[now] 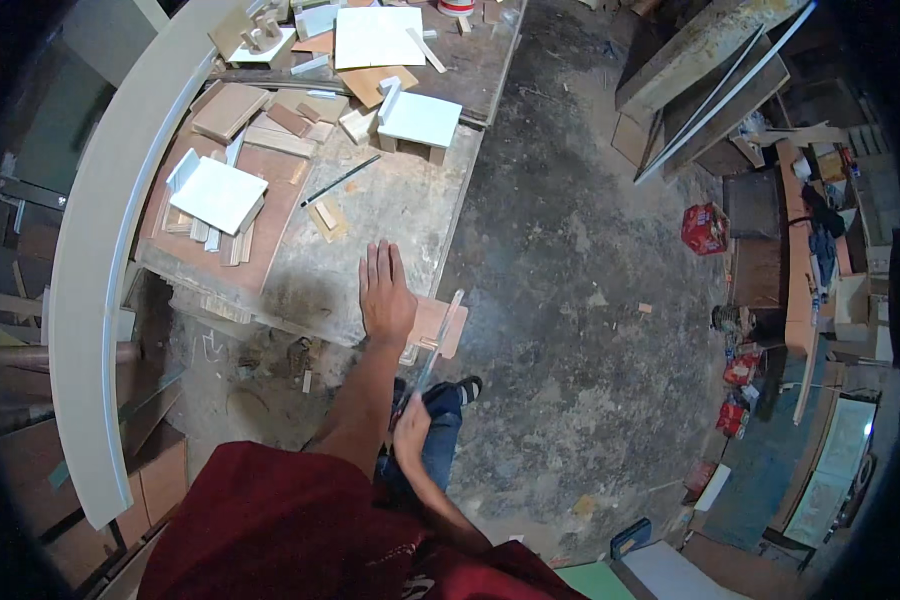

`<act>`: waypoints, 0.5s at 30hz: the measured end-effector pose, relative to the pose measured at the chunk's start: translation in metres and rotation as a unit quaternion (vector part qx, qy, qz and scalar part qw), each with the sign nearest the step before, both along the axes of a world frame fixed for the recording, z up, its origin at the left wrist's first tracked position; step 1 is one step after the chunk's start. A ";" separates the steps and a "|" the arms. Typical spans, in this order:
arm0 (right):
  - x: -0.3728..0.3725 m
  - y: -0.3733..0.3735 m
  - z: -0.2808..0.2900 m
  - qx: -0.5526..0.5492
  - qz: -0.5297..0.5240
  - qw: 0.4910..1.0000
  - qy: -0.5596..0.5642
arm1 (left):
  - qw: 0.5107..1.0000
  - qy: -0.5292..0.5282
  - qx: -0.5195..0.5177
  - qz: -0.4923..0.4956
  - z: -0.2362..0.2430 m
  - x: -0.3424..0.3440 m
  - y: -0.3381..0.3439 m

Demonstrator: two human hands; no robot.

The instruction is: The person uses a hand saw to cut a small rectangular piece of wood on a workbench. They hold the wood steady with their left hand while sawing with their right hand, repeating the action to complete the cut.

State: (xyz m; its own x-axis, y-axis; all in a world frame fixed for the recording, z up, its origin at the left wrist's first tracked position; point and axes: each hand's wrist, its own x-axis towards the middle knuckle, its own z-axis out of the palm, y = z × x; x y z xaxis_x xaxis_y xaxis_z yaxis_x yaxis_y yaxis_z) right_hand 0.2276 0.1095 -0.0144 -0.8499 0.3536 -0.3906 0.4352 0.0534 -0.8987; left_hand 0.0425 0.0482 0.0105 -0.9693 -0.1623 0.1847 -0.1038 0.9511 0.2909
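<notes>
My left hand (386, 302) lies flat with its fingers stretched out at the near right corner of the workbench (370, 215). It presses on a thin brown wooden board (452, 330) whose end juts out past the bench edge. Below it, my right hand (411, 430) is closed round the handle of a narrow hand saw (431, 366). The saw's long metal part runs up across the jutting board; its exact kind is hard to make out. Just beyond my left fingers lie a small wood piece (327, 216) and a thin dark rod (340, 181).
White-topped boards (220, 192) on wood offcuts stand at the bench's left, another white board (420, 120) farther back. A long curved-looking pale panel (95, 230) flanks the left. Tall planks (705, 90) lean at the far right. Red bags (705, 229) sit on the floor.
</notes>
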 end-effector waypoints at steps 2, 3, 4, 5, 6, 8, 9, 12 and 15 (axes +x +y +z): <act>-0.037 0.006 -0.019 0.058 0.012 0.995 0.078 | 1.000 -0.005 -0.004 -0.004 0.002 -0.005 -0.001; -0.060 0.006 -0.009 0.033 0.004 0.998 0.061 | 1.000 -0.009 -0.005 -0.005 0.004 -0.005 -0.001; -0.047 0.000 0.001 0.028 0.001 0.999 0.044 | 1.000 -0.015 -0.006 -0.002 0.001 0.000 -0.001; -0.028 -0.009 0.011 0.024 -0.003 0.999 0.037 | 1.000 -0.011 -0.006 0.001 -0.003 0.000 -0.002; -0.016 -0.014 0.020 0.021 -0.011 0.999 0.030 | 1.000 -0.007 -0.005 0.000 -0.003 -0.005 -0.001; -0.015 -0.016 0.027 -0.021 -0.019 0.999 -0.041 | 1.000 -0.008 0.003 -0.001 0.000 -0.007 0.000; -0.026 -0.012 0.025 0.008 0.000 1.000 0.013 | 1.000 -0.018 0.006 0.002 -0.002 0.001 0.000; -0.043 -0.021 0.019 0.002 -0.022 0.999 0.033 | 0.999 0.012 0.015 0.049 -0.007 -0.005 -0.003; -0.007 -0.031 0.003 -0.009 -0.026 0.998 0.058 | 0.999 0.012 0.010 0.035 -0.006 -0.006 0.000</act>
